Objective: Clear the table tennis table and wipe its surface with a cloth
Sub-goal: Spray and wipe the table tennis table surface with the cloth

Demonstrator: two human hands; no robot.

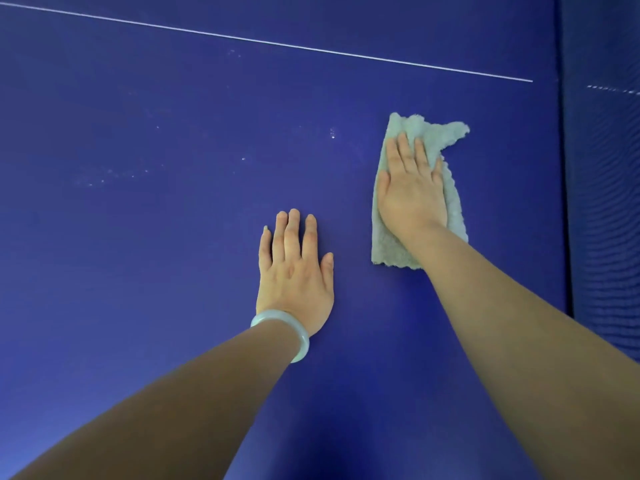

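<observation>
— What's the surface?

— A deep blue table (pixel 156 289) fills the whole view, seen from above.

— How many cloths are on it?

— One. A pale grey-green, fluffy cloth (pixel 427 135) lies flat on the table and looks folded into a long shape.

— And hands?

— Two. The right hand (pixel 412 192) lies palm down on the middle of the cloth, fingers straight and close together, pressing on it. It does not grip the cloth, whose edges show on every side of the hand. The left hand (pixel 298 271) is left of the cloth and nearer the person, well apart from it. It lies flat on the bare table with straight, slightly spread fingers and holds nothing.

— Anything worn?

— One pale, glassy bracelet (pixel 301 336) on the left wrist.

— What else is around the cloth?

— One thin white line (pixel 277 45) crosses the table beyond the cloth. A scatter of small pale specks (pixel 332 133) dots the blue to the left of it; they are too many and too faint to count. To the right of the cloth runs one darker blue strip (pixel 602 202) with a rippled pattern. I cannot tell what it is.

— Does anything block the view?

— The right hand and forearm cover the cloth's middle and its near right corner.
</observation>
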